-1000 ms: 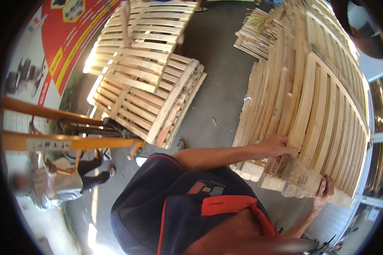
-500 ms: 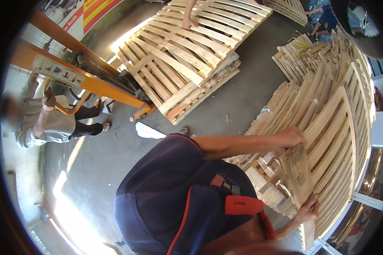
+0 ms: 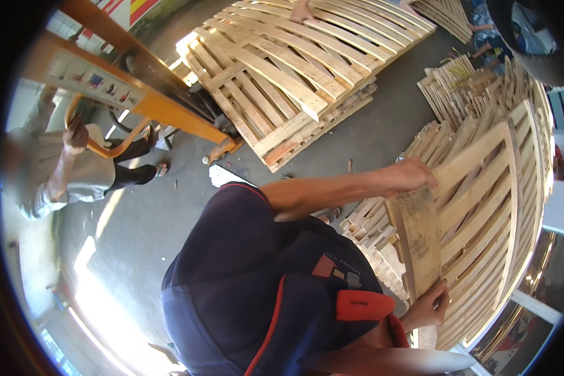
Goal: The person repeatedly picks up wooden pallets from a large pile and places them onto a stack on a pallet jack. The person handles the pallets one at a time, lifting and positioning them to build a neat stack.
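Note:
A slatted wooden pallet [image 3: 476, 188] stands tilted on edge at the right, with a wide end board [image 3: 418, 238] on the side facing my body. My left hand [image 3: 410, 177] is closed over the upper end of that board. Lower down, my right hand [image 3: 429, 305] grips the same board near its bottom, fingers curled at its edge. Part of the right forearm is hidden by my dark shirt [image 3: 257, 282] and its red collar. More pallets [image 3: 373, 222] are packed behind and beneath the held one.
A person at the left holds the bar of an orange lifting machine [image 3: 169, 111]. Another person's hand [image 3: 302, 12] rests on a stack of pallets [image 3: 282, 128] at the top. Loose wood pieces [image 3: 464, 78] are piled at the upper right, near a crouching person. Scraps lie on the grey floor [image 3: 125, 250].
The held pallet's end board has come left, closer to my torso, with both hands still on it. The surrounding scene has shifted slightly rightward in view.

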A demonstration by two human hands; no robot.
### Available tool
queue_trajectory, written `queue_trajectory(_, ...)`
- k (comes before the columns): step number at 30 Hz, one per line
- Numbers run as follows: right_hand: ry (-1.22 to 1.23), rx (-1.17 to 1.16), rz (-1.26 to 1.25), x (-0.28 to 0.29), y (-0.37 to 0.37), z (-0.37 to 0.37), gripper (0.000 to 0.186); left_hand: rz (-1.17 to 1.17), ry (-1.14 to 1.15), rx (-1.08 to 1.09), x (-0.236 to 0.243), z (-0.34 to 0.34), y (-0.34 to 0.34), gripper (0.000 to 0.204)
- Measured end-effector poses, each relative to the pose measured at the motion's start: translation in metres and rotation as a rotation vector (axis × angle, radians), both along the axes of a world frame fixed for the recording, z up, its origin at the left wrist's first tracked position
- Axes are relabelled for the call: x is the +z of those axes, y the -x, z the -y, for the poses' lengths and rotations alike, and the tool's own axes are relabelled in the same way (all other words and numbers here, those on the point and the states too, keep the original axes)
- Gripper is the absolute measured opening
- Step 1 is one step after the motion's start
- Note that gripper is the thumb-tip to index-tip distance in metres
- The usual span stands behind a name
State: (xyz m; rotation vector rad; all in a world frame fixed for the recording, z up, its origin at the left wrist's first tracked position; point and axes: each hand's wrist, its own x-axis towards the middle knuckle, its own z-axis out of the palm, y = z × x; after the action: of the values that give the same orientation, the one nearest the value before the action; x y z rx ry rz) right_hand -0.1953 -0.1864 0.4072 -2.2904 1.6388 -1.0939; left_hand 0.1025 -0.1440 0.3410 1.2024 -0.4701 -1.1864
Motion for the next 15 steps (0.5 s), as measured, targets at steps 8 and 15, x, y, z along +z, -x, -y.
queue_trajectory(8,0.05,0.236,0.072,0.018,0.023,-0.011,0.022,-0.156,-0.069,-0.038,0.04,-0.024,-0.011,0.057)
queue_trajectory(15,0.218,-0.653,-0.395,0.045,0.247,0.075,0.057,-0.087,-0.186,0.098,0.052,-0.026,-0.006,0.066)
